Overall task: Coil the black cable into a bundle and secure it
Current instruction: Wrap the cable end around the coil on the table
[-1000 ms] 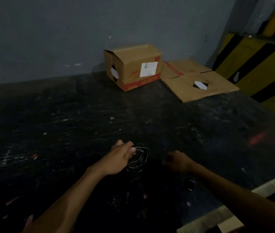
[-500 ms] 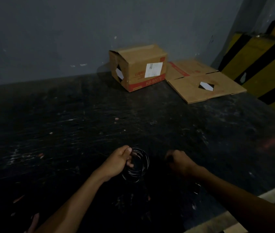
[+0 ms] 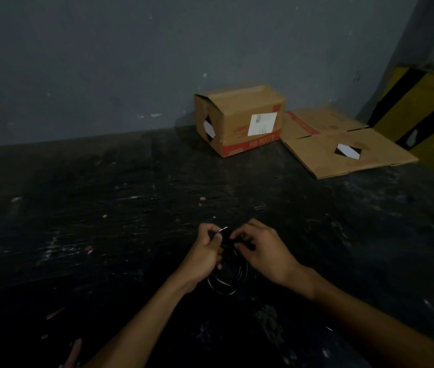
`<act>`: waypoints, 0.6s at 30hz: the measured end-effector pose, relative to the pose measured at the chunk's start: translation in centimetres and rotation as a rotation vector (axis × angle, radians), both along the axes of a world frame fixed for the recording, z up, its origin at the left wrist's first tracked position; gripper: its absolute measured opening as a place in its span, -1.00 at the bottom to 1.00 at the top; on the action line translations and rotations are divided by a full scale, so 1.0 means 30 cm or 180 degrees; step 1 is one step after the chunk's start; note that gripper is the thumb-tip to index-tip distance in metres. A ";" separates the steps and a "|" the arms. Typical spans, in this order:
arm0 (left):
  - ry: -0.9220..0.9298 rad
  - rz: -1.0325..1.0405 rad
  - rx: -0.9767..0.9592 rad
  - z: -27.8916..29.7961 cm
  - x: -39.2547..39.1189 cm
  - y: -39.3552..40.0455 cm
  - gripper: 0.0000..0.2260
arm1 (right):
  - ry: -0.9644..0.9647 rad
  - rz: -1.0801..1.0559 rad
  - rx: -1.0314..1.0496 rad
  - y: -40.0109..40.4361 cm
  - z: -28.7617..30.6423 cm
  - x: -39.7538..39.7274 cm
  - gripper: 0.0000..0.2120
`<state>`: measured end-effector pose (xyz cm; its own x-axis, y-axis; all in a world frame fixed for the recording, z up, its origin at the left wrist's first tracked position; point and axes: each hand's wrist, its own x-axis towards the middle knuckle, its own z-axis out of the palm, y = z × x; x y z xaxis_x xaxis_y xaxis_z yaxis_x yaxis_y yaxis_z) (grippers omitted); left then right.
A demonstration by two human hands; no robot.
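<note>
Both hands meet at the top of the coiled black cable (image 3: 227, 277) above the tabletop (image 3: 131, 221), left hand (image 3: 205, 254) gripping the loops and right hand (image 3: 262, 252) pinching them, so securing the bundle looks next: wrapping it tight.

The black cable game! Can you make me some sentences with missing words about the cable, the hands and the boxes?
1. The black cable is wound into a ____.
2. The number of hands touching the cable bundle is ____: the left hand and the right hand.
3. The standing cardboard box sits against the grey ____.
4. The flattened cardboard lies to the ____ of that box.

Missing words: coil; two; wall; right
</note>
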<state>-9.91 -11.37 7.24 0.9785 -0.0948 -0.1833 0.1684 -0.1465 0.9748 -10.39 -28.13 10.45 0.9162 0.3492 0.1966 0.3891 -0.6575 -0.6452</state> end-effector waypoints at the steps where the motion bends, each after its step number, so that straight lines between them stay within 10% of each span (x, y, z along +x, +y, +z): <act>1: 0.0065 0.0063 -0.0081 0.006 0.000 -0.002 -0.92 | -0.0031 -0.0025 0.0005 0.005 -0.003 -0.001 -0.80; 18: -0.0296 0.0250 -0.0479 0.053 0.002 -0.035 -0.81 | -0.0331 -0.0530 0.0572 0.025 0.008 -0.016 -0.72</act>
<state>-9.84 -12.42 8.84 0.9960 -0.0369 -0.0812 0.0816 0.0121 0.9966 -10.88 -27.38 10.70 0.9298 0.1464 0.3378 0.3554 -0.5963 -0.7198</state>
